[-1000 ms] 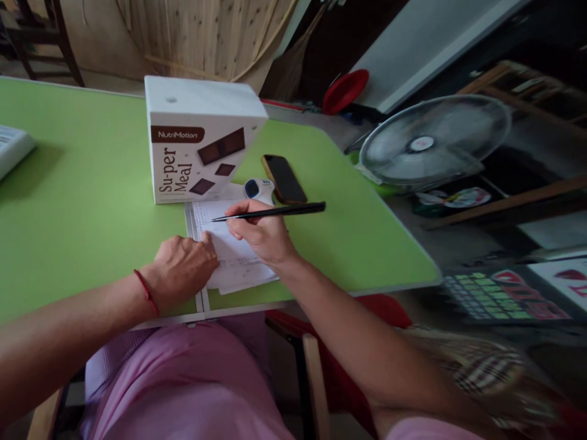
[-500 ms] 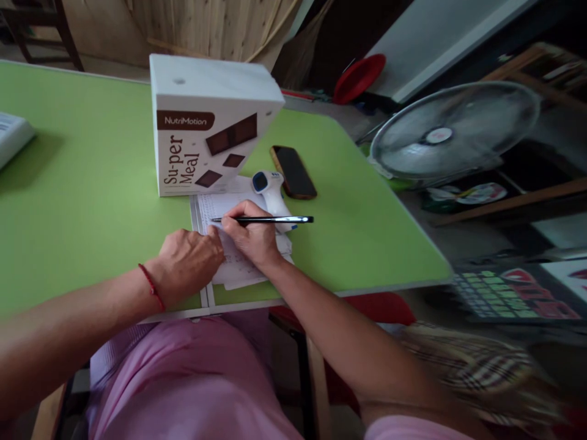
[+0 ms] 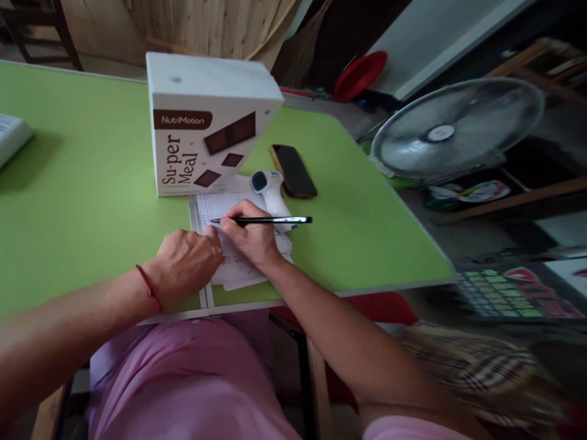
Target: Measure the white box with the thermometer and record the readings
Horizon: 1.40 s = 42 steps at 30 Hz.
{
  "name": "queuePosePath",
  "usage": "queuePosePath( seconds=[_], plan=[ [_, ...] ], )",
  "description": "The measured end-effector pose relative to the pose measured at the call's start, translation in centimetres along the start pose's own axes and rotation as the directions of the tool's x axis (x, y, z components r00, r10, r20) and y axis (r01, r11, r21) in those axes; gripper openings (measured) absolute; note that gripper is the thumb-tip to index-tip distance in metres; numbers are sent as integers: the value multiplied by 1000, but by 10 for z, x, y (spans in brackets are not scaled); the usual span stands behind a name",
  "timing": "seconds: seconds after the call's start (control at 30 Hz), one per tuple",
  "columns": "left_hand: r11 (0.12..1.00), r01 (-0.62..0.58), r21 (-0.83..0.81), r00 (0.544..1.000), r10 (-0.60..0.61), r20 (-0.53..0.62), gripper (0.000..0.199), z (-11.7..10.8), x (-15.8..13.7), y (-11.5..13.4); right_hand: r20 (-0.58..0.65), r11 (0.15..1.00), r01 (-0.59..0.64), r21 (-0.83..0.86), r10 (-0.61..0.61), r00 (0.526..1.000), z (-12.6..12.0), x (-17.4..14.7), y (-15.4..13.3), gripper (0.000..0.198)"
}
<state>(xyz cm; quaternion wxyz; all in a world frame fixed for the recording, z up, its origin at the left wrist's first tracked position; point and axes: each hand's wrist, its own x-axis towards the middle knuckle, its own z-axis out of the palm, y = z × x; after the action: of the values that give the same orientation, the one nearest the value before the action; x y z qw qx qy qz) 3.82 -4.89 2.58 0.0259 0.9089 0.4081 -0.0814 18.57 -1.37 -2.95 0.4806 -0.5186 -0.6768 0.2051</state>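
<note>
A black pen (image 3: 279, 219) lies nearly level in the pinch of my right hand (image 3: 252, 235), its tip touching a sheet of paper (image 3: 243, 275) with rows of writing. Just left of it, my left hand (image 3: 190, 260) rests with curled fingers on the paper's left edge; whatever is under those fingers is hidden. Behind the paper stands a white box (image 3: 215, 79) printed "NutriMotion Su-per Meal". A white handheld device with a dark round-cornered window (image 3: 274, 194) lies at the paper's right side, partly behind my right hand.
On the green table (image 3: 367, 232), a phone (image 3: 294, 171) lies beyond the handheld device. A white object (image 3: 13, 137) is cut off at the left edge. Right of the table stand a round fan (image 3: 440, 131) and a red basin-like thing (image 3: 361, 74). Checked cloth (image 3: 486, 366) hangs low at the right.
The view has shifted very slightly. Both hands and the pen stay almost in place, with the pen tip still on the paper.
</note>
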Motion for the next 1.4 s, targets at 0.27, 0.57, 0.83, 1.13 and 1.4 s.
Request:
queuePosePath(
  seconds=[0.27,0.57,0.83,1.13,1.4],
  plan=[
    [1000,6,-2,1000,-6,-19,41,1,0,-1,19,1000,-15,12,14,1000,-1,0,0,9],
    [1000,8,-16,1000,-8,-5,39,-1,-1,-1,-16,1000,-13,-24,13,1000,-1,0,-1,10],
    [1000,16,-14,1000,-16,-6,39,-1,0,-1,12,1000,-5,-7,5,1000,-2,1,0,10],
    [1000,17,-6,1000,-17,0,38,-1,-1,-2,1,1000,-15,6,15,1000,-1,1,-1,10],
    [999,32,-15,999,-31,28,38,-3,0,-2,-29,1000,-21,-13,21,999,-2,0,-2,10]
  ],
)
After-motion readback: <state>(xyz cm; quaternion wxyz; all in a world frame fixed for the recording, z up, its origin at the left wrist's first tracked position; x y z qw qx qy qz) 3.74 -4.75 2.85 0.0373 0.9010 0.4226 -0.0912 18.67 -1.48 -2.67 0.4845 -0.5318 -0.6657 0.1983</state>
